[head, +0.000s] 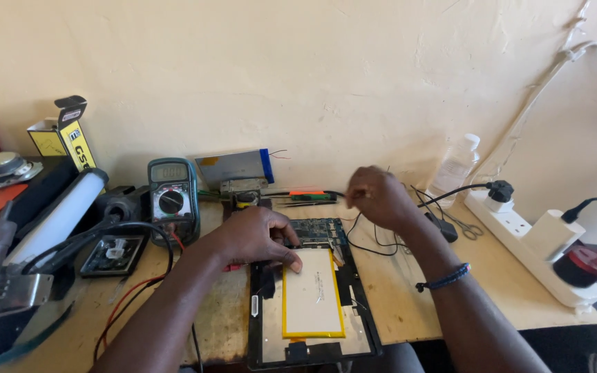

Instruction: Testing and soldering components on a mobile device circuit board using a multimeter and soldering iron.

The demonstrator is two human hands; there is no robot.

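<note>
An opened tablet (364, 324) lies on the wooden bench in front of me, back cover off. Its flat pale battery with yellow edges (312, 297) fills the middle, and a dark circuit board (319, 230) sits at the far end. My left hand (257, 235) rests palm down on the tablet's upper left, thumb touching the battery's top corner. My right hand (374, 197) hovers above the board's right side with fingers curled; thin black wires (374, 245) hang below it, and whether it pinches them cannot be told. A blue bead bracelet (443, 278) circles the right wrist.
A teal multimeter (172, 197) with red and black leads stands at the left. Behind the tablet lie a spare silver battery (236, 166), tweezers and a screwdriver (312, 197). A white power strip (533, 242), clear bottle (457, 166) and scissors (468, 228) are at the right.
</note>
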